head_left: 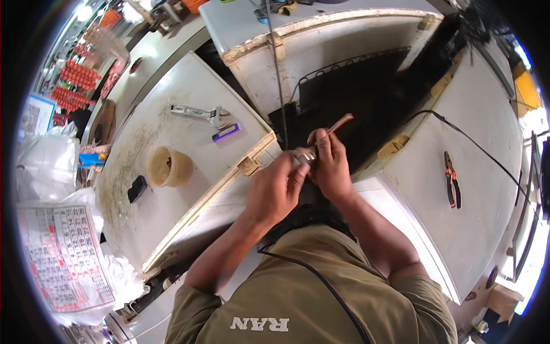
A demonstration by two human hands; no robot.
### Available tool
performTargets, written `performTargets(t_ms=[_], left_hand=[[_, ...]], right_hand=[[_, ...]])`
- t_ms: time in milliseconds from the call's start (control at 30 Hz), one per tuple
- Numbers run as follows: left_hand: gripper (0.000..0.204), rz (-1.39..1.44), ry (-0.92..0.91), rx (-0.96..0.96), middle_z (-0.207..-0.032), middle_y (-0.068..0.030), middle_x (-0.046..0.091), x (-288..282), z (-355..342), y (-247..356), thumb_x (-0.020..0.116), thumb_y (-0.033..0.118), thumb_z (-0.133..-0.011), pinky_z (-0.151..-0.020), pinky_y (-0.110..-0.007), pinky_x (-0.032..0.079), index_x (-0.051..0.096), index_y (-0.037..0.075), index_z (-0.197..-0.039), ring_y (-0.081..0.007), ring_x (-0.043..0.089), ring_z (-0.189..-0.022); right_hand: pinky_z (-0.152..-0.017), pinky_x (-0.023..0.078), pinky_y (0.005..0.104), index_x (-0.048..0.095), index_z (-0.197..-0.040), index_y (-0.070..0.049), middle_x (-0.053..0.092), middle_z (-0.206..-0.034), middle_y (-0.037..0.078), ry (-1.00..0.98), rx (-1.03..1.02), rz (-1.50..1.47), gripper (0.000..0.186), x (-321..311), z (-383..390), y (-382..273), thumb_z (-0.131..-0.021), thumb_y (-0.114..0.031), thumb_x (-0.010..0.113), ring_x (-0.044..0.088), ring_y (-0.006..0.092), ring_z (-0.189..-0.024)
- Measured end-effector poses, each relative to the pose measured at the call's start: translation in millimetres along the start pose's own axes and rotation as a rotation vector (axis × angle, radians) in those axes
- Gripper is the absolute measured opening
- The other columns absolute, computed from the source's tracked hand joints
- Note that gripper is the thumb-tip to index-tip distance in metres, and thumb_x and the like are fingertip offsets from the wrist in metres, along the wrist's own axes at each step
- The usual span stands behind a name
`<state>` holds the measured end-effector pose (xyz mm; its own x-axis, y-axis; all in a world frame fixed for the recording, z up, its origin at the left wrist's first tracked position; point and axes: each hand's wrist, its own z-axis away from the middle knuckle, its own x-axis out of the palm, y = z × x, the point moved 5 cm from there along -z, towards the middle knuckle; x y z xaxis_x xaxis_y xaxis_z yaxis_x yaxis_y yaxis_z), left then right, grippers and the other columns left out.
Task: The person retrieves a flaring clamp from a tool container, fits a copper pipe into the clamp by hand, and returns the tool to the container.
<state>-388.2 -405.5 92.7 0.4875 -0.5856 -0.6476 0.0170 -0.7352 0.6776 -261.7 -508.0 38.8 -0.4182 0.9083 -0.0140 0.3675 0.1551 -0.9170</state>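
Note:
My two hands meet in front of my chest, above the gap between white cabinets. Closed fingers of my right hand grip a copper tube, whose end sticks out up and to the right. Beside it, my left hand is closed on a small shiny metal piece; its kind is partly hidden by the fingers. On the white top to the left lie an adjustable wrench and a small purple and white box. Pliers with orange and black handles rest on the white panel at right.
A cream plastic tub and a black block stand on the stained left top. Ahead is an open white cabinet with a dark inside and bent thin tubing. A black cable crosses the right panel; a thin cord hangs in front.

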Motion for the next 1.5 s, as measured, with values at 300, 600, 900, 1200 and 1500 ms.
performTargets(t_ms=[300, 600, 900, 1200, 1500], left_hand=[[0.023, -0.575, -0.247, 1.015, -0.078, 0.0024, 0.053, -81, -1, 27, 0.075, 0.029, -0.091, -0.052, -0.032, 0.044, 0.061, 0.015, -0.103, -0.0135, 0.057, -0.062], [0.031, 0.063, -0.170, -0.181, -0.085, -0.0139, 0.072, -66, -8, 9, 0.077, 0.031, -0.101, -0.058, -0.046, 0.053, 0.060, 0.006, -0.109, -0.0363, 0.071, -0.070], [0.035, -0.249, -0.138, 0.580, -0.087, -0.0081, 0.071, -79, -24, 29, 0.083, 0.027, -0.095, -0.063, -0.041, 0.056, 0.063, 0.007, -0.115, -0.0310, 0.071, -0.072], [0.030, -0.299, 0.091, 0.364, -0.089, -0.0095, 0.068, -64, -13, 11, 0.077, 0.031, -0.101, -0.065, -0.040, 0.054, 0.065, 0.006, -0.113, -0.0306, 0.068, -0.072], [0.036, -0.249, 0.033, 0.200, -0.090, -0.0108, 0.069, -70, 5, -1, 0.082, 0.032, -0.096, -0.065, -0.043, 0.054, 0.065, 0.005, -0.112, -0.0338, 0.070, -0.075]], right_hand=[[-0.061, 0.052, 0.0249, 0.065, -0.115, -0.003, 0.069, -0.086, 0.004, -0.831, 0.581, -0.313, 0.038, 40, 48, -21, -0.119, -0.036, 0.047, 0.064, 0.0091, -0.070], [-0.053, 0.042, 0.0288, 0.067, -0.095, -0.003, 0.062, -0.070, 0.003, -0.207, -0.039, -0.020, 0.036, 32, 4, -51, -0.117, -0.019, 0.044, 0.054, 0.0123, -0.056], [-0.070, 0.051, 0.0283, 0.071, -0.123, 0.000, 0.067, -0.096, 0.002, -0.618, 0.427, -0.308, 0.042, 19, -12, -62, -0.118, -0.036, 0.049, 0.061, 0.0091, -0.080], [-0.050, 0.042, 0.0238, 0.068, -0.119, -0.001, 0.060, -0.074, -0.001, -0.241, 0.424, -0.529, 0.034, 31, -18, -55, -0.119, -0.029, 0.049, 0.051, 0.0068, -0.052], [-0.072, 0.053, 0.0329, 0.065, -0.116, 0.005, 0.072, -0.102, 0.016, -0.366, -0.348, -0.142, 0.039, 40, -14, -75, -0.118, -0.029, 0.047, 0.067, 0.0227, -0.078]])
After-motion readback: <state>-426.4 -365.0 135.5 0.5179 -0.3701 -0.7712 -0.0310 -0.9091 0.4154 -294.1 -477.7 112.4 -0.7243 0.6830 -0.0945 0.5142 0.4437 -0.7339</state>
